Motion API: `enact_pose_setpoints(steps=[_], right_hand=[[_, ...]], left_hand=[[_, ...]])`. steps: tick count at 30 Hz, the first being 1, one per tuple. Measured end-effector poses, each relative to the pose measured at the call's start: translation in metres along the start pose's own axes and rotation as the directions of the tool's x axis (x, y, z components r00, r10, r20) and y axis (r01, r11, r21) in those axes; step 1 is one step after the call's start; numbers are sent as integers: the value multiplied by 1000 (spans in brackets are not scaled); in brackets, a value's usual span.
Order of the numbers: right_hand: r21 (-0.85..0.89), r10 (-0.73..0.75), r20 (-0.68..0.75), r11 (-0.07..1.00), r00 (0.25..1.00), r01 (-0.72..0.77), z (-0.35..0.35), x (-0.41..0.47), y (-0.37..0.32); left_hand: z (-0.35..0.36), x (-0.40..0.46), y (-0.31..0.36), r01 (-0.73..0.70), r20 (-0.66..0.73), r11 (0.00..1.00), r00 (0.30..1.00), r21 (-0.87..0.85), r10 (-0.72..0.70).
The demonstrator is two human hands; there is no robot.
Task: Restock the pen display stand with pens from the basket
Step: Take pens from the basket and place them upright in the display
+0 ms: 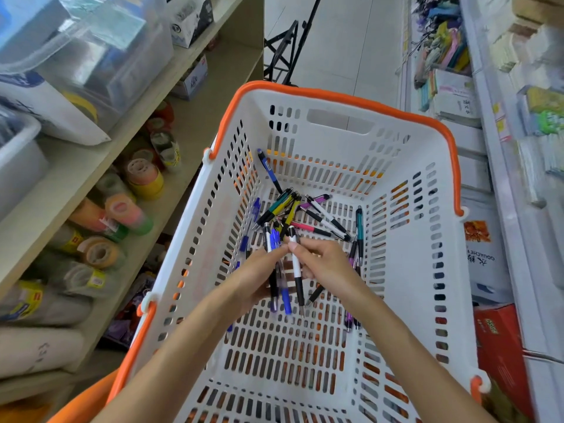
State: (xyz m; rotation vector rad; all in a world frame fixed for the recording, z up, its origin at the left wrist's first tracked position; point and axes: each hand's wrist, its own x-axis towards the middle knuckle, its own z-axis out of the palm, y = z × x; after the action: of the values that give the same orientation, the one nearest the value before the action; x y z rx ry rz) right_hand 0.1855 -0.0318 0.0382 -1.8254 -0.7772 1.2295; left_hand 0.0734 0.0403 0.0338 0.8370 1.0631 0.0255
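Inside the basket [433, 270], left hand [253, 279] grips blue pens [276, 257] (several), right hand [326, 264] pinches a white pen [295, 264]; loose pens [305, 215] beyond, bare floor nearer.

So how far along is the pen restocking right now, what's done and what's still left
Early, by the look of it. No pen display stand is in view, so nothing visibly placed yet. In hand: the left hand grips a bunch of blue pens, and the right hand pinches a white-and-black pen beside them. Left: a loose pile of pens on the basket floor, then the stand itself.
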Motion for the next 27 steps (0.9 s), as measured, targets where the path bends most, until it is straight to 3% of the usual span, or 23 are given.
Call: enact_pose_setpoints(steps=[5, 10, 13, 21, 27], right_hand=[[-265, -56, 66, 962, 996, 71, 2, 6, 4], [-145, -65, 56, 987, 996, 72, -1, 7, 4], [-64, -22, 43, 998, 999, 24, -11, 4, -3], [59, 51, 319, 996, 946, -73, -24, -19, -67], [-131, -10, 377, 989, 926, 64, -2, -43, -139]], left_hand=[[-1, 3, -2, 16, -57, 1000, 998, 5, -16], [-4, 3, -3, -117, -40, 989, 992, 86, 121], [-3, -8, 3, -141, 78, 983, 988, 116, 133], [-9, -73, 33, -66, 305, 997, 950, -29, 72], [-29, -141, 59, -38, 388, 989, 917, -144, 92]])
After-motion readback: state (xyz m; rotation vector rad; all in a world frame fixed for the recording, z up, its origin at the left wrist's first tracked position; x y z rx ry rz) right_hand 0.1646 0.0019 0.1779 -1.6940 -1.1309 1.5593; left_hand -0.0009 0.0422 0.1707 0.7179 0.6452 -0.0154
